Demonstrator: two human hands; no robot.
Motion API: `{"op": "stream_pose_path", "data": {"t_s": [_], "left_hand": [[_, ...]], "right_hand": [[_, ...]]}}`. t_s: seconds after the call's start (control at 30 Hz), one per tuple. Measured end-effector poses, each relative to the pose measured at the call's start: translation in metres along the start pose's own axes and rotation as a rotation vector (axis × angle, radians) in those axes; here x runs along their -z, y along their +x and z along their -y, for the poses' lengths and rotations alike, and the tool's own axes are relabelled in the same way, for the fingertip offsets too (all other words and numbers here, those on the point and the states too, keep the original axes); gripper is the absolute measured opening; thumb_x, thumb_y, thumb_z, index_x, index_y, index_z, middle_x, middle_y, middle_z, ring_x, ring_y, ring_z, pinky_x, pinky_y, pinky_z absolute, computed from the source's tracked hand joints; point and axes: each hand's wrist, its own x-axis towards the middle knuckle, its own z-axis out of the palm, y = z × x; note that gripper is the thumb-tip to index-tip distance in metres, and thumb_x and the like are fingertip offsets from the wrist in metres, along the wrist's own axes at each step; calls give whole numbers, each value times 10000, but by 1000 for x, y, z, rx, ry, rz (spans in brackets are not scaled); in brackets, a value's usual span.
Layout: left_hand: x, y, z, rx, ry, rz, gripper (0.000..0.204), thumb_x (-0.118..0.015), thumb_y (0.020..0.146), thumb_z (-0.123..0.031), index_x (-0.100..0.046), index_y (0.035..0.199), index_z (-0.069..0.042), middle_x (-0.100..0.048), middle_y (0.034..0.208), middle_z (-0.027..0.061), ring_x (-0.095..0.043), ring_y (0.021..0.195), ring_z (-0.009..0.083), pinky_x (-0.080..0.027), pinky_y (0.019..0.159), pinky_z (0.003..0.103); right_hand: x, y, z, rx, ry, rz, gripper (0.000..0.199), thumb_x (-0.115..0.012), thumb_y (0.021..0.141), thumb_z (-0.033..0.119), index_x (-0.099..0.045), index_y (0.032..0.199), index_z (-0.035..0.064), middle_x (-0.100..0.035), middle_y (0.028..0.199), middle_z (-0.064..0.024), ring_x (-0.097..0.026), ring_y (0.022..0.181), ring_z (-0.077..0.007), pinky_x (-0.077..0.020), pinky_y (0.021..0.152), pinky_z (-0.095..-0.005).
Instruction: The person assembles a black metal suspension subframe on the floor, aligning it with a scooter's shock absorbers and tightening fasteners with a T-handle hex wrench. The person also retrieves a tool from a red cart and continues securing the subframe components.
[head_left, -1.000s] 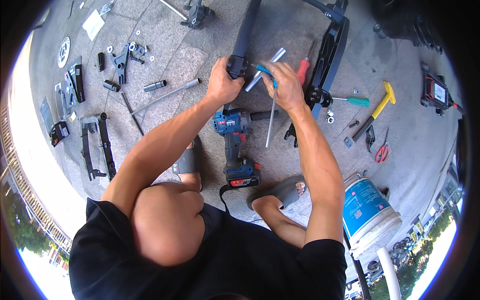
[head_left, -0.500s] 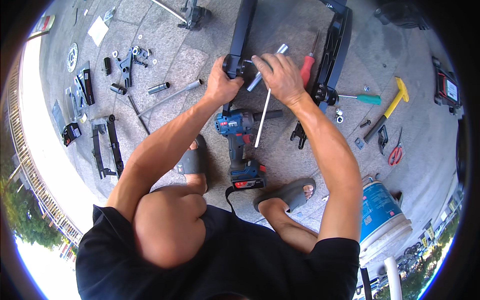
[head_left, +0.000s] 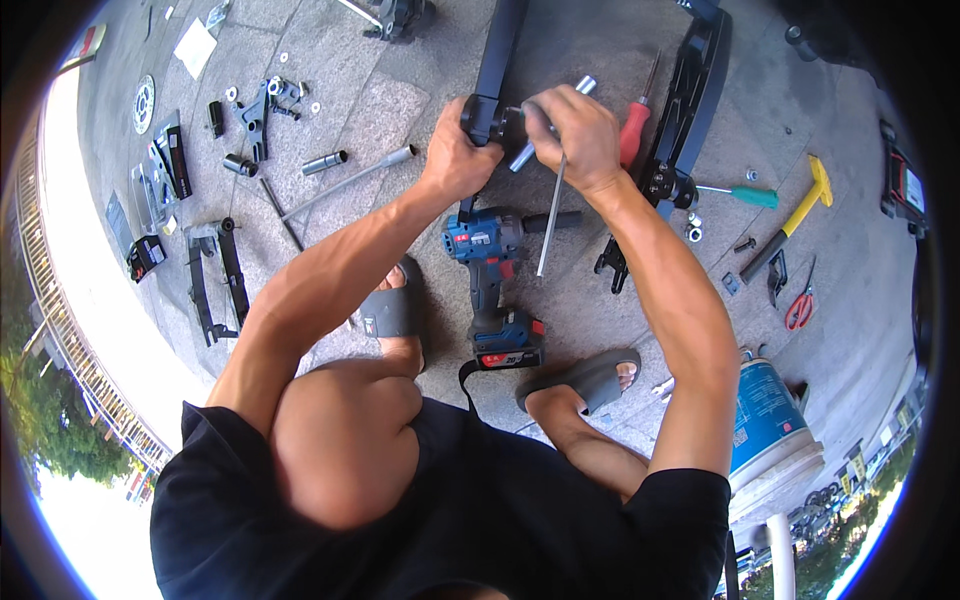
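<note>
My left hand (head_left: 455, 155) grips the lower end of a black metal bar (head_left: 497, 50) that lies on the paved ground. My right hand (head_left: 575, 135) is closed over a silver T-handle wrench (head_left: 548, 225) right beside the left hand, at the bar's end fitting. The wrench's thin shaft points down toward me, and its short socket end (head_left: 585, 86) sticks out above my fingers. A blue cordless drill (head_left: 490, 265) lies on the ground just below both hands, between my feet in grey sandals.
A red-handled screwdriver (head_left: 635, 125) and a black frame piece (head_left: 692, 100) lie right of my hands. Further right are a green screwdriver (head_left: 748, 196), yellow hammer (head_left: 800, 208), red scissors (head_left: 798, 311) and a blue-and-white bucket (head_left: 770, 425). Black brackets (head_left: 215, 280), a metal rod (head_left: 350, 180) and small parts lie left.
My right hand has moved left to close in beside the left hand at the bar's end. The wrench shaft has swung with it. The view has shifted slightly.
</note>
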Motion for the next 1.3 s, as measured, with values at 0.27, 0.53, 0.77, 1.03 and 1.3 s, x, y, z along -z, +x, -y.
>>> {"op": "stream_pose_path", "data": {"t_s": [0.27,0.53,0.77,1.03,1.3], "left_hand": [[2,-1,-4,48,-19,42,481,-685,656,-67,-539,1110,-1,-561,1028,201,-571,985,362,-463,877,410],[-1,2,6,-44,67,-8,468,-695,680,-93,-538,1115,-29,-624,936,143,-623,871,282,-498,799,367],[-2,2,7,-27,55,7,465,-693,683,-87,-539,1119,-35,-620,927,135,-622,853,270,-502,779,365],[1,1,6,-57,12,17,506,-699,651,-85,-536,1122,-1,-558,1054,220,-534,1048,405,-432,938,447],[-1,2,8,-21,-8,10,569,-717,642,-95,-527,1170,-1,-566,1085,217,-539,1066,401,-432,954,444]], "right_hand": [[-6,-3,2,-186,101,-64,135,-611,877,151,-619,822,28,-609,739,-158,-618,683,-368,-481,601,-406],[-3,9,-5,-426,78,74,467,-522,963,419,-607,793,-7,-617,661,-160,-635,649,-282,-469,620,-400],[0,25,-15,-917,230,410,557,-455,962,503,-624,758,14,-643,715,-139,-616,719,-279,-470,713,-415],[3,8,-20,-639,342,257,394,-624,921,398,-670,887,8,-625,734,-57,-586,686,-131,-470,634,-304],[14,-26,9,-95,139,113,238,-723,772,132,-658,984,46,-650,898,-116,-651,819,-324,-524,700,-378]]}}
